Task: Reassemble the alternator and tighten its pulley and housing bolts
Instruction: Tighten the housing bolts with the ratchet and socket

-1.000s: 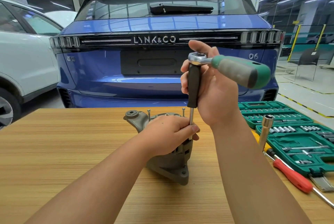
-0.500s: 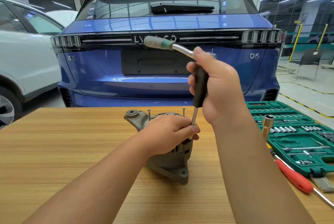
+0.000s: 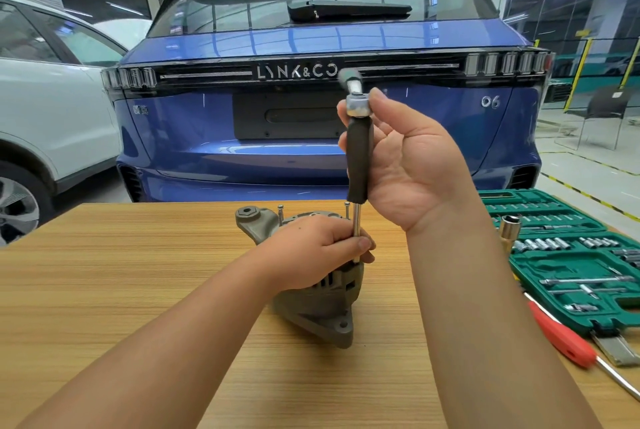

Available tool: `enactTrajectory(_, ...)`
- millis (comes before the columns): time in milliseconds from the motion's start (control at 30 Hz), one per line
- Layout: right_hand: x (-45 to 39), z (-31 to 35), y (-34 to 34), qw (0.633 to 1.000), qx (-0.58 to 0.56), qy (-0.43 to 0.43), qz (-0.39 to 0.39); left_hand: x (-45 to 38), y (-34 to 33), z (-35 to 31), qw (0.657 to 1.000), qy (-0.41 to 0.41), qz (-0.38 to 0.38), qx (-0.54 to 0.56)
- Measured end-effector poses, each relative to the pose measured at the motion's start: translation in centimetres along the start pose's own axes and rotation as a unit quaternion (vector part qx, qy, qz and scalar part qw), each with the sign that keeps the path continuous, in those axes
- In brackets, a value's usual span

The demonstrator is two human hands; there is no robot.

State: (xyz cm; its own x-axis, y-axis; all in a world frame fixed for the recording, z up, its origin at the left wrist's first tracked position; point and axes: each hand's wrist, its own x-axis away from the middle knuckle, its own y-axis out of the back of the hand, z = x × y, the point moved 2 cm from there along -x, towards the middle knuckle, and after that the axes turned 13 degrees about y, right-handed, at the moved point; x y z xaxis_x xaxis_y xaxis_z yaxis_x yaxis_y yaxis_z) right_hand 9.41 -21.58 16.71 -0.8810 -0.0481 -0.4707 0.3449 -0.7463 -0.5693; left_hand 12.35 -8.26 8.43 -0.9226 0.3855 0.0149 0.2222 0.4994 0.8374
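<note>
A grey alternator point(image 3: 317, 293) is stood on a wooden table point(image 3: 104, 290), near the middle of the tabletop. Its upper part is covered by the left hand point(image 3: 320, 252), whose fingers are curled over the housing while the thumb is pressed against a thin steel shaft that rises from the right side of the housing. Two slim housing bolts point(image 3: 280, 212) are seen standing up from the far edge of the housing, and a mounting lug point(image 3: 251, 217) is seen at the far left of it.

The shaft belongs to an extension bar point(image 3: 360, 158) with a black sleeve, which is held upright. It is gripped loosely by the right hand point(image 3: 412, 168): the fingers are wrapped behind the black sleeve and the palm is turned toward the camera. At the top of the bar a ratchet wrench point(image 3: 356, 101) is fitted, its chrome head just above the fingers. Its green-grey handle is pointed away from the camera and is blurred.

On the right of the table an open green socket set point(image 3: 568, 255) is laid out, with sockets and bits in its slots. Just left of it a brass-coloured tubular socket point(image 3: 509, 231) is stood upright. Near the right edge a red-handled screwdriver point(image 3: 562, 338) is laid beside the case.

Beyond the table a blue car point(image 3: 311, 99) is parked tail-on, and a white car point(image 3: 52, 109) is parked at the far left.
</note>
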Motion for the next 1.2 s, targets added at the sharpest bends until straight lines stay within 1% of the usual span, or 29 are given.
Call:
enactTrajectory(67, 0.2, 0.0, -0.2, 1.0, 0.005, 0.017, 0.0, -0.1, 0.0, 0.1, 1.0, 0.003, 0.005, 0.004)
enactTrajectory(133, 0.0, -0.1, 0.0, 0.997, 0.022, 0.069, -0.012, -0.1, 0.0, 0.0, 1.0, 0.009, 0.009, 0.011)
enactTrajectory(200, -0.1, -0.1, 0.5, 0.98, 0.115, 0.161, -0.014, -0.1, 0.0, -0.1, 1.0, 0.016, 0.009, 0.018)
enactTrajectory(233, 0.0, -0.1, 0.7, 0.966, 0.172, 0.193, 0.008, -0.1, 0.0, -0.2, 1.0, 0.021, 0.008, 0.021)
enactTrajectory(267, 0.0, -0.2, 0.8, 0.955, 0.21, 0.204, 0.052, -0.1, 0.0, -0.2, 0.999, 0.028, 0.007, 0.024)
enactTrajectory(300, 0.1, -0.3, 1.0, 0.951, 0.219, 0.192, 0.106, 0.0, 0.0, -0.2, 0.999, 0.033, 0.005, 0.028)
enactTrajectory(333, 0.1, -0.4, 1.2, 0.954, 0.199, 0.166, 0.153, 0.0, 0.0, -0.2, 0.999, 0.037, 0.002, 0.033)
enactTrajectory(367, 0.0, -0.4, 1.4, 0.961, 0.153, 0.137, 0.187, 0.1, 0.0, -0.2, 0.999, 0.04, -0.003, 0.035)
enactTrajectory(400, -0.1, -0.4, 1.6, 0.968, 0.096, 0.109, 0.205, 0.2, 0.0, -0.2, 0.999, 0.041, -0.009, 0.034)
enactTrajectory(467, -0.4, -0.6, 2.0, 0.976, 0.02, 0.081, 0.202, 0.4, -0.1, -0.4, 0.998, 0.046, -0.02, 0.025)
enactTrajectory(633, -0.5, -1.2, 2.0, 0.976, -0.078, 0.053, 0.196, 0.8, -0.1, -1.0, 0.997, 0.06, -0.034, 0.017)
enactTrajectory(667, -0.5, -1.1, 2.0, 0.976, -0.083, 0.048, 0.195, 0.9, -0.1, -1.1, 0.997, 0.063, -0.036, 0.018)
enactTrajectory(733, -0.5, -1.0, 1.9, 0.978, -0.052, 0.053, 0.197, 0.9, -0.1, -1.2, 0.997, 0.066, -0.037, 0.023)
enactTrajectory(900, -0.6, -1.0, 0.9, 0.987, 0.019, 0.06, 0.148, 1.0, 0.1, -1.5, 0.996, 0.073, -0.017, 0.04)
enactTrajectory(967, -0.5, -1.1, 1.0, 0.992, 0.02, 0.078, 0.102, 0.9, 0.1, -1.5, 0.997, 0.073, -0.012, 0.035)
enactTrajectory(1000, -0.4, -1.0, 1.0, 0.991, 0.046, 0.102, 0.074, 0.9, 0.1, -1.5, 0.997, 0.073, -0.009, 0.036)
enactTrajectory(1067, -0.1, -0.9, 0.9, 0.973, 0.15, 0.174, 0.013, 1.0, 0.1, -1.7, 0.997, 0.071, -0.006, 0.037)
enactTrajectory(1133, 0.2, -0.7, 0.4, 0.936, 0.251, 0.243, -0.047, 1.1, 0.1, -1.9, 0.997, 0.069, -0.004, 0.025)
enactTrajectory(1167, 0.2, -0.6, 0.1, 0.922, 0.278, 0.261, -0.064, 1.2, 0.1, -1.9, 0.997, 0.071, -0.003, 0.014)
enactTrajectory(1200, 0.3, -0.6, 0.0, 0.917, 0.288, 0.264, -0.077, 1.2, 0.0, -1.9, 0.997, 0.071, -0.004, 0.008)
